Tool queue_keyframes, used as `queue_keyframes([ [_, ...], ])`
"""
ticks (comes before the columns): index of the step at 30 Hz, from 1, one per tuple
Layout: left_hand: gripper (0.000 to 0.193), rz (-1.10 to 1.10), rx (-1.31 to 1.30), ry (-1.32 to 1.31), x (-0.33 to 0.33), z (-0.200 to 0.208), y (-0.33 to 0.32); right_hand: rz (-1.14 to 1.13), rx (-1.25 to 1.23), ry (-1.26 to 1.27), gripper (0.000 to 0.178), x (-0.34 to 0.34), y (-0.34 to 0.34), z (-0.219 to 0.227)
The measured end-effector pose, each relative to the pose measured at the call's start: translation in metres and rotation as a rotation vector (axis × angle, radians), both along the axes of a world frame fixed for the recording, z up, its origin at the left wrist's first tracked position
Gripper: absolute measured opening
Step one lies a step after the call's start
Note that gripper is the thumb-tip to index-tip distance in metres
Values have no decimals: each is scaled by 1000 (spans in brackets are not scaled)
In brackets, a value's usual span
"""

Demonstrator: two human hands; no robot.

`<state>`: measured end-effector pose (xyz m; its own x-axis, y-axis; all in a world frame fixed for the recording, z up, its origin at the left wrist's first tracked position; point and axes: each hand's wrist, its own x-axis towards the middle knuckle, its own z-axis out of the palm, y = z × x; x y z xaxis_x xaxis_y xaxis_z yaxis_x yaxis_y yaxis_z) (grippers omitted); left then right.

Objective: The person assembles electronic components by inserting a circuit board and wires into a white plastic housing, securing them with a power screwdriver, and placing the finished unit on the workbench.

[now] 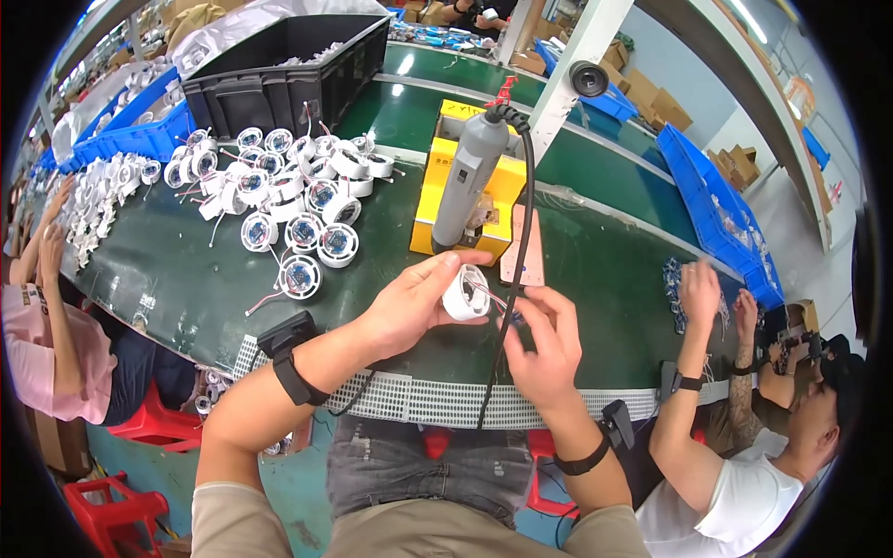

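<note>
My left hand point(407, 305) is closed around a white round plastic housing point(458, 299), its open side turned to the right. Thin red and white wires point(493, 297) run out of this housing toward my right hand point(547, 358). The right fingertips pinch a small dark blue piece point(516, 317) by the wires; the fingers partly cover it. Just beyond my hands, a grey electric screwdriver point(470, 177) leans tip-down in a yellow stand point(430, 206). Its black cable point(527, 209) hangs down past my right fingers. A pink phone-like slab point(526, 256) lies beside the stand.
Many white ring housings with blue boards point(302, 232) lie in a heap at left. Behind them stands a black crate point(279, 98); blue bins point(139, 135) line both sides. Co-workers sit left and right, one person's hand point(699, 296) working near blue parts point(672, 279).
</note>
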<state>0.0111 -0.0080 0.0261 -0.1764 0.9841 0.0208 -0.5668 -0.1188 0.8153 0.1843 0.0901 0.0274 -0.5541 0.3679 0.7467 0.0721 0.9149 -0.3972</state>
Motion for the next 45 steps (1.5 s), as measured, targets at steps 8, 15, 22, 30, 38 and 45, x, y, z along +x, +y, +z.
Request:
queue_keyframes([
  [8, 39, -53, 161, -19, 7, 3, -4, 292, -743, -19, 24, 2, 6, 21],
  [15, 44, -153, 227, -18, 9, -8, -1, 371, -938, 46, 20, -12, -6, 14],
  [22, 49, -177, 288, -118, 11, -5, -2, 140, -293, 5, 21, -19, -5, 15],
  [30, 66, -7, 96, 753, 6, 0, -8, 372, -793, -33, 30, -17, 12, 1],
  [38, 42, 22, -323, 613, -20, -10, -3, 214, -384, 63, 69, -80, 9, 32],
  [45, 42, 47, -459, 330, -28, -15, 4, 501, -624, 377, 61, -126, 17, 26],
])
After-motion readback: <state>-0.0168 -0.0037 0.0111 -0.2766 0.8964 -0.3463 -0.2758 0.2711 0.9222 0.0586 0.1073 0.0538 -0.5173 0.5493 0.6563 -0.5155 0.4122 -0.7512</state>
